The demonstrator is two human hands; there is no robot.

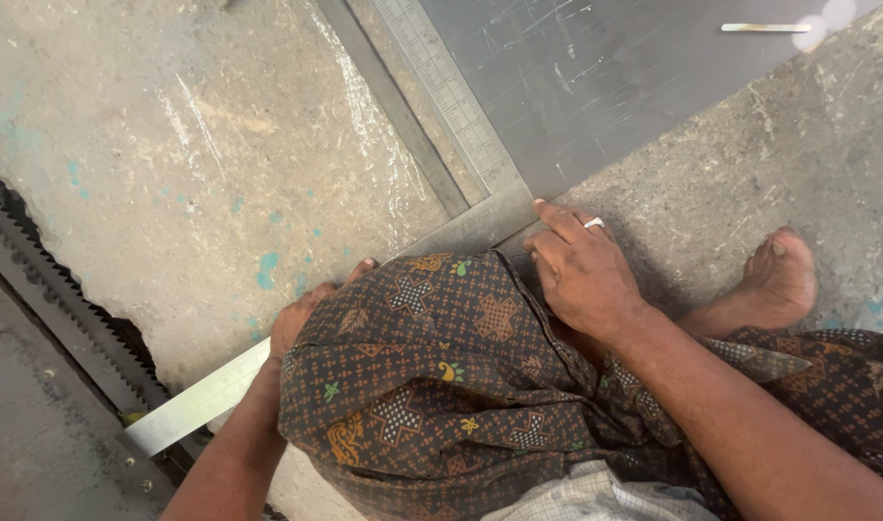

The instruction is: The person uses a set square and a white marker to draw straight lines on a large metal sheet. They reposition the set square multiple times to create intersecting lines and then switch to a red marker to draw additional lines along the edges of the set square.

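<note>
Steel everywhere: large L-shaped steel square (461, 125) laid flat on the concrete floor (171, 145), graduated blade running up along the near edge of a grey sheet of metal (634, 68), other arm stretching down-left past the knee toward a toothed rack rail (65, 299) at the floor's edge. Right hand (581, 265) spread palm-down, fingers extended and flat, pressing where the corner of the square meets the corner of the sheet; ring visible on one finger, nothing gripped. Left hand (306, 314) mostly hidden behind the knee draped in brown patterned cloth (432, 367), resting on or against the lower arm of the square; open or closed, cannot tell. Bare foot (779, 275) planted on the floor to the right, just off the sheet. Thin bright metal strip (764, 27) lying far up on the sheet, well apart from both hands. Judged from this: squaring-up stage, tool being seated and held against the sheet's edge. Next move likely calls for steady downward pressure, no slip at the corner, and a freed hand for a marking tool, none seen within reach.
</note>
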